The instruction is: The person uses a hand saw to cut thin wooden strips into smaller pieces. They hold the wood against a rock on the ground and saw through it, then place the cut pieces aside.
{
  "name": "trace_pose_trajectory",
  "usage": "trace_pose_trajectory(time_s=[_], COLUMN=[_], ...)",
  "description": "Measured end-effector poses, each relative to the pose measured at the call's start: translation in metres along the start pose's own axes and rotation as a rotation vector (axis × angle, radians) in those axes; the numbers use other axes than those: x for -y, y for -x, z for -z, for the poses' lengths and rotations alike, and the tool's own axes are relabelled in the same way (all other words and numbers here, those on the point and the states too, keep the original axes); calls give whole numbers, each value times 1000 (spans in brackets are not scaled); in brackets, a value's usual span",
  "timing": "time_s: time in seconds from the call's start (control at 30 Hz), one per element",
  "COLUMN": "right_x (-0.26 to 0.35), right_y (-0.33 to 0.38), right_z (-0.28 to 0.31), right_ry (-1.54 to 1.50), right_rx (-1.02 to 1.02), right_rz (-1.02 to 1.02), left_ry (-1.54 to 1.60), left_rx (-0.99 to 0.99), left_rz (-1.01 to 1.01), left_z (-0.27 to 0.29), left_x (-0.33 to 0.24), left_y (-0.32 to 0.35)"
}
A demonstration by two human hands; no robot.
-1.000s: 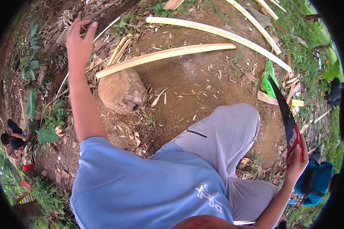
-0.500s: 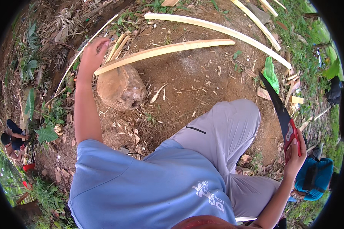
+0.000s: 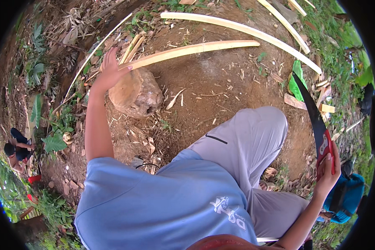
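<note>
My left hand (image 3: 107,75) is at the near end of a pale wooden strip (image 3: 187,51), fingers spread and the thumb lying along the wood. That end of the strip rests on a log stump (image 3: 143,93), and the rest reaches out to the right over the ground. Out at the right, my right hand (image 3: 329,171) grips the red handle of a pruning saw (image 3: 313,112). Its dark curved blade points up and away, well apart from the strip.
Beyond lie a longer pale strip (image 3: 237,30) and more strips at the far right. A green plastic piece (image 3: 296,81) lies beside the saw blade, near short wood offcuts (image 3: 327,108). Another person (image 3: 18,146) is at the far left, and a teal bag (image 3: 346,198) is at the right.
My left hand has gone from raised, curled fingers above the strip's end to spread fingers upon it. The saw stays in my right hand, shifted slightly right.
</note>
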State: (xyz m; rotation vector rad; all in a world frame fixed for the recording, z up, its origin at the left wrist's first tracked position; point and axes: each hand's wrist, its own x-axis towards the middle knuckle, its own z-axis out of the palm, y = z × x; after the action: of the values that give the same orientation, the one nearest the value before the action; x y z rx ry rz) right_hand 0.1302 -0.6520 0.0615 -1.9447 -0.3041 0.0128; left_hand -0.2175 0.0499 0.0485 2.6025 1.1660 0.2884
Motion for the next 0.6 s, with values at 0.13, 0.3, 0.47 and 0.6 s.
trace_pose_trajectory(time_s=[0.13, 0.3, 0.47, 0.6], right_x=[0, 4, -2, -2], right_y=[-1, -3, -1, -1], right_z=[-2, 2, 11, 15], right_ry=[-23, -48, -10, -27], right_rx=[-14, 53, -15, 1], right_rz=[-1, 22, 27, 39], left_ry=[4, -142, -146, -157], left_rx=[-82, -13, 74, 103], left_rz=[32, 117, 167, 201], left_z=[-25, -40, -30, -27], left_x=[-15, -21, -37, -45], left_y=[23, 25, 17, 16])
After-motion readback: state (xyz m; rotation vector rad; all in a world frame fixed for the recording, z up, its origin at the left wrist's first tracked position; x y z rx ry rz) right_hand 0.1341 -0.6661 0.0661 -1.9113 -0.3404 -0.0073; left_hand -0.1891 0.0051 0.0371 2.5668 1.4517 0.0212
